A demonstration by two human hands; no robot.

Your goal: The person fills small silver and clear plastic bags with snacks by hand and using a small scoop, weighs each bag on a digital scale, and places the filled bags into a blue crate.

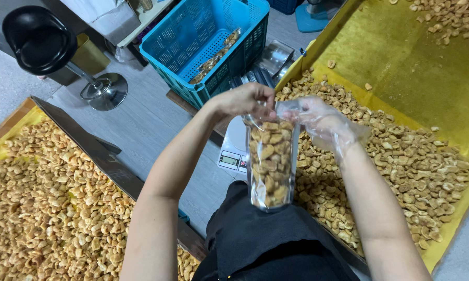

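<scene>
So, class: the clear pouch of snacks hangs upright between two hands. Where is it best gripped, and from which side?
Grip the clear pouch at its flat top edge, from above, one hand per corner, as the left hand and gloved right hand do. It hangs upright, full and bulging below; the thin top seam probably pinches easiest.

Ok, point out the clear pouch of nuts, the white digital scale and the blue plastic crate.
Clear pouch of nuts (270, 164): head view, middle of its front.
White digital scale (233, 145): head view, bare platform.
Blue plastic crate (242, 57): head view, right side wall.
</scene>
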